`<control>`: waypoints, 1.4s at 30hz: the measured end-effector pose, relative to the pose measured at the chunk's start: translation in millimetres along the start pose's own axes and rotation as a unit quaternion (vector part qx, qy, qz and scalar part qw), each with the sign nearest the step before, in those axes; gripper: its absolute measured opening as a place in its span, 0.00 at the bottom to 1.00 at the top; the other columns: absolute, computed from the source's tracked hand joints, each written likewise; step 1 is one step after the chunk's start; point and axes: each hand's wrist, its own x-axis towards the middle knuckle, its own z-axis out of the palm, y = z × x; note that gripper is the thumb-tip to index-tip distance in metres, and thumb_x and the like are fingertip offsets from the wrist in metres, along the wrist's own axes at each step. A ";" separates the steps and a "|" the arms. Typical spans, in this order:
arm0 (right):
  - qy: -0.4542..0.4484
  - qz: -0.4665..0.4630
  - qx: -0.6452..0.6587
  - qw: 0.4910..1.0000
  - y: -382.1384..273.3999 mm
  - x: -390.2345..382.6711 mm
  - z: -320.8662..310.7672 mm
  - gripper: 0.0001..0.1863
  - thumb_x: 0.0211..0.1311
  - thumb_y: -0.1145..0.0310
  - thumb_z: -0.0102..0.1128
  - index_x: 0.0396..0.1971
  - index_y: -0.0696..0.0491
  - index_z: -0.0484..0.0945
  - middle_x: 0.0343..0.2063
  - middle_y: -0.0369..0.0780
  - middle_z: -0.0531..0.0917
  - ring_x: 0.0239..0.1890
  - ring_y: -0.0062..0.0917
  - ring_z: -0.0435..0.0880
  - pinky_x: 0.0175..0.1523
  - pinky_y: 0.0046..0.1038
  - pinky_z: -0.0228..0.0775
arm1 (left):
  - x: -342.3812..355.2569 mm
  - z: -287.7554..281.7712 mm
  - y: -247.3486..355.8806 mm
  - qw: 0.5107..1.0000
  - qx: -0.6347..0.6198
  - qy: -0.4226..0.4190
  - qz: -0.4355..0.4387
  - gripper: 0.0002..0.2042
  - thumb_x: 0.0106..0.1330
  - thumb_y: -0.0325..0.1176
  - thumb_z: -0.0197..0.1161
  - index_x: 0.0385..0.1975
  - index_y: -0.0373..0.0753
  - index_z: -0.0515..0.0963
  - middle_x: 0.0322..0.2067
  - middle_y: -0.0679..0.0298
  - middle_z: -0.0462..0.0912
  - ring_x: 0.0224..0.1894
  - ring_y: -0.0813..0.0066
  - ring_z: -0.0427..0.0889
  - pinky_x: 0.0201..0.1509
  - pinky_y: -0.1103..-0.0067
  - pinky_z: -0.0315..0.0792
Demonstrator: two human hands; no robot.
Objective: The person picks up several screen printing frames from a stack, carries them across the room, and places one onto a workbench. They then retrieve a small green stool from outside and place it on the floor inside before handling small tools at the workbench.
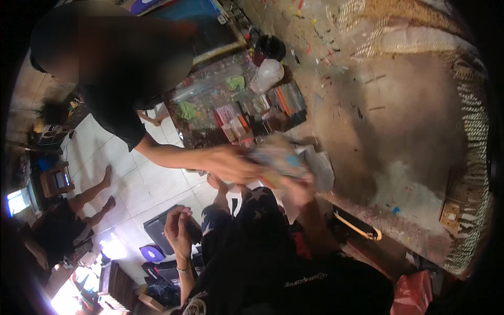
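Observation:
My right hand (300, 190) reaches forward at the middle, closed on the near end of a blurred multicoloured bundle (281, 160) with blue patches; its kind is smeared by motion. A co-worker's hand (231, 163) comes in from the left and meets the bundle's left side. Whether that hand also grips it is unclear. White sheets (318, 167) lie just right of the bundle. My left hand (177, 226) is raised at the lower left, fingers curled in, with no object visible in them. Beside it is a dark flat panel (157, 231).
A paint-stained worktop (205, 89) ahead carries green scraps, boxes (231, 122) and a whitish container (268, 76). A framed screen (210, 26) lies beyond. The wide table (388, 157) spreads right, with fringed woven cloth (470, 131) along its edge. Another person's legs (94, 197) show at left.

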 end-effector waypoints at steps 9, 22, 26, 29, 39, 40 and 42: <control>0.427 -0.007 0.003 0.904 -68.3 -154.0 -115.0 0.23 0.43 0.71 0.67 0.43 0.62 0.74 0.37 0.40 0.79 0.41 0.27 0.79 0.46 0.29 0.74 | -13.4 129.1 112.6 0.846 -0.001 -0.371 0.384 0.07 0.58 0.25 0.61 0.34 0.29 0.76 0.29 0.54 0.81 0.30 0.66 0.80 0.37 0.76 0.73; 0.049 -0.320 -0.220 0.920 -131.3 -30.0 78.4 0.16 0.52 0.63 0.69 0.19 0.56 0.70 0.14 0.39 0.72 0.16 0.24 0.70 0.22 0.25 0.62 | -53.4 41.6 228.4 0.717 -0.019 -0.194 0.669 0.09 0.52 0.24 0.65 0.33 0.31 0.78 0.32 0.56 0.81 0.31 0.63 0.80 0.34 0.73 0.72; -0.029 -0.294 -0.257 0.920 -90.6 39.6 146.8 0.11 0.58 0.67 0.62 0.24 0.58 0.72 0.19 0.43 0.78 0.22 0.29 0.79 0.27 0.27 0.69 | -46.8 -11.5 176.6 0.802 0.034 -0.166 0.573 0.08 0.53 0.22 0.64 0.33 0.32 0.78 0.32 0.57 0.82 0.31 0.63 0.81 0.36 0.72 0.74; 0.005 -0.181 -0.277 0.944 -22.6 102.0 142.2 0.12 0.57 0.66 0.64 0.35 0.59 0.76 0.31 0.44 0.84 0.35 0.25 0.84 0.39 0.26 0.75 | -34.4 -45.5 115.2 0.896 0.099 -0.185 0.393 0.08 0.52 0.21 0.61 0.32 0.33 0.78 0.30 0.57 0.81 0.31 0.64 0.81 0.39 0.75 0.75; 0.289 0.264 -0.101 0.914 179.5 144.6 -106.0 0.08 0.55 0.68 0.63 0.32 0.56 0.79 0.23 0.38 0.80 0.23 0.24 0.79 0.29 0.25 0.77 | -35.9 -124.3 -151.2 0.945 0.316 0.081 -0.029 0.11 0.65 0.34 0.57 0.35 0.30 0.78 0.27 0.57 0.83 0.29 0.72 0.82 0.34 0.77 0.73; 0.303 0.275 -0.014 0.912 195.1 161.4 -117.1 0.11 0.55 0.67 0.63 0.34 0.57 0.78 0.28 0.40 0.80 0.27 0.26 0.80 0.33 0.28 0.78 | -40.3 -119.3 -164.9 0.940 0.327 0.093 -0.037 0.11 0.65 0.34 0.57 0.35 0.30 0.78 0.27 0.57 0.83 0.29 0.72 0.82 0.34 0.77 0.73; 0.311 0.283 0.066 0.905 200.1 194.4 -126.2 0.13 0.55 0.66 0.64 0.37 0.58 0.77 0.33 0.43 0.80 0.31 0.27 0.80 0.38 0.31 0.79 | -45.2 -109.4 -177.8 0.955 0.275 0.090 -0.062 0.12 0.65 0.35 0.58 0.35 0.30 0.78 0.27 0.56 0.83 0.31 0.71 0.84 0.35 0.77 0.74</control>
